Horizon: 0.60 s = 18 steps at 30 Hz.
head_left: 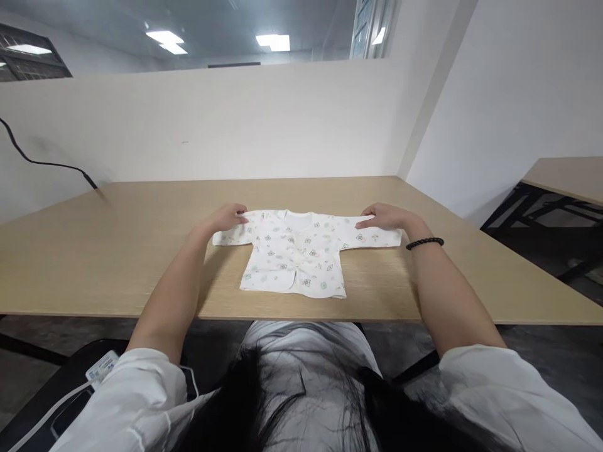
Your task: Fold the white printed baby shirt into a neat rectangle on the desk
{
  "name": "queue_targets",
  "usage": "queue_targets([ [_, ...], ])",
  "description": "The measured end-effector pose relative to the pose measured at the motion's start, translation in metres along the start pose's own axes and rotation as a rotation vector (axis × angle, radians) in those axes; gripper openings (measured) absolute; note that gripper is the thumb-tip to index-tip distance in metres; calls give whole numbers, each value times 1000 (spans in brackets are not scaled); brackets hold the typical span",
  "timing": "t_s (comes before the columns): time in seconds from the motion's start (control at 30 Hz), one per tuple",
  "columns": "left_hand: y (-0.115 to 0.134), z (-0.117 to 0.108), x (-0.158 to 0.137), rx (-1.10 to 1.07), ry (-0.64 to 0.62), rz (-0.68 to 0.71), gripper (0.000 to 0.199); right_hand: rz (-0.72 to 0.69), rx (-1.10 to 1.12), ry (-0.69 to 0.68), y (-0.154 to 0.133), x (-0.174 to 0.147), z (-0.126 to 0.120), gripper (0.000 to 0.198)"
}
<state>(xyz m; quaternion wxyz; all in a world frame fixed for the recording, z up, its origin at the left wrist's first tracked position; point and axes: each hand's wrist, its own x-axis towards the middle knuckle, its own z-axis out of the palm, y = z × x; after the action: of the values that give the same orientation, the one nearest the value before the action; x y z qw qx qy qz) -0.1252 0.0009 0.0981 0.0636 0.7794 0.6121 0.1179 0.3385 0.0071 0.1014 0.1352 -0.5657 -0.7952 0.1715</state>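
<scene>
A small white baby shirt (296, 254) with a scattered animal print lies flat on the wooden table, front side up, its sleeves spread to both sides. My left hand (229, 218) pinches the upper edge of the left-side sleeve, thumb on top of the cloth. On the other side, my right hand (384, 216) grips the upper edge of the right-side sleeve the same way, with the fingers partly hidden behind the fabric. The neckline faces the far wall and the hem lies toward me.
The light wood table (117, 251) runs back to a white wall (245, 125). A black cable (51, 164) hangs at the far left. To the right stands another table (570, 179) with black legs. A white device with a cable (102, 367) is by my left elbow.
</scene>
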Motion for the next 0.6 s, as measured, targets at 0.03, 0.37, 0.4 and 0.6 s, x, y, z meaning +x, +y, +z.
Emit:
queue_targets([
  [0.03, 4, -9, -5, -6, 117, 4, 26, -40, -4, 111, -5, -4, -7, 36],
  [0.37, 34, -43, -134, -250, 685, 173, 18, -259, 118, 309, -14, -125, -27, 39],
  [0.4, 32, -32, -147, -281, 486, 177, 21, -208, 110, 170, -6, -140, -17, 38],
  [0.6, 17, 28, -194, -338, -101, -80, 49, 173, 172, 88, 41, -192, 48, 49],
])
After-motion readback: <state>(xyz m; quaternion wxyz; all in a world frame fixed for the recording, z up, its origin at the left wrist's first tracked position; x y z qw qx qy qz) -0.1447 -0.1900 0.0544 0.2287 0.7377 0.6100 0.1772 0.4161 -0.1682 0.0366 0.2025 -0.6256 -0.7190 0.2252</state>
